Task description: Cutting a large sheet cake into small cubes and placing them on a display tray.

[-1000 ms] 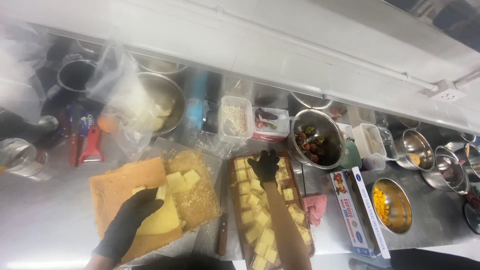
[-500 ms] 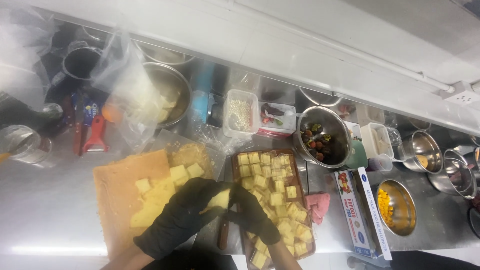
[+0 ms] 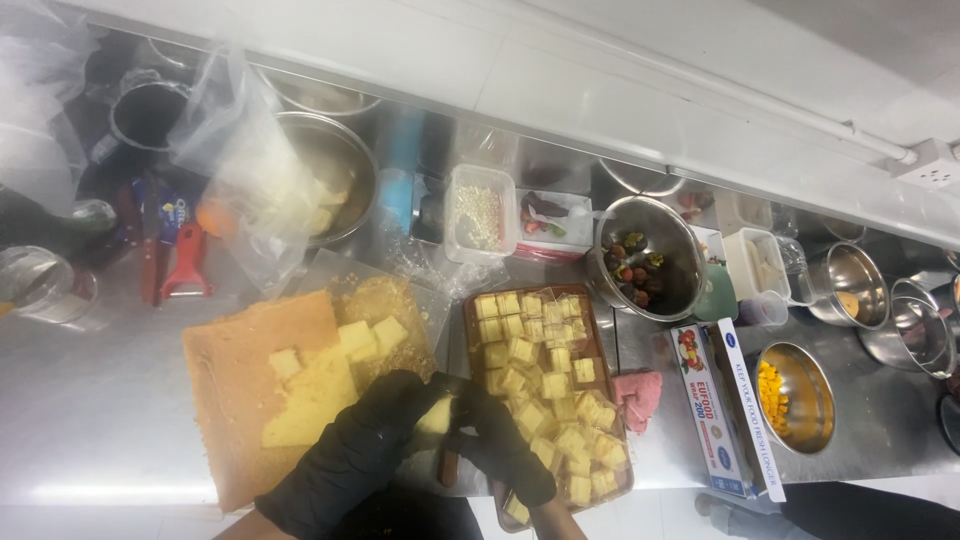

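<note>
Cake cube [image 3: 436, 415] pinched between both black-gloved hands, just above counter [image 3: 100, 400] edge. Left hand [image 3: 365, 450] clamped on cube's left side, right hand [image 3: 500, 440] closed on its right. Sponge cake slab [image 3: 265, 390] beside left hand; wooden tray [image 3: 545, 400] packed with cubes under right hand.

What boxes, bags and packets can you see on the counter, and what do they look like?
Long cling-wrap box: right of the wooden tray, white and blue, fruit picture on one end.
Clear plastic bag: back left, crumpled, pale pieces inside.
Blue snack packet: far left, partly hidden.
Clear lidded tub: behind the tray, square, pale grains inside.
</note>
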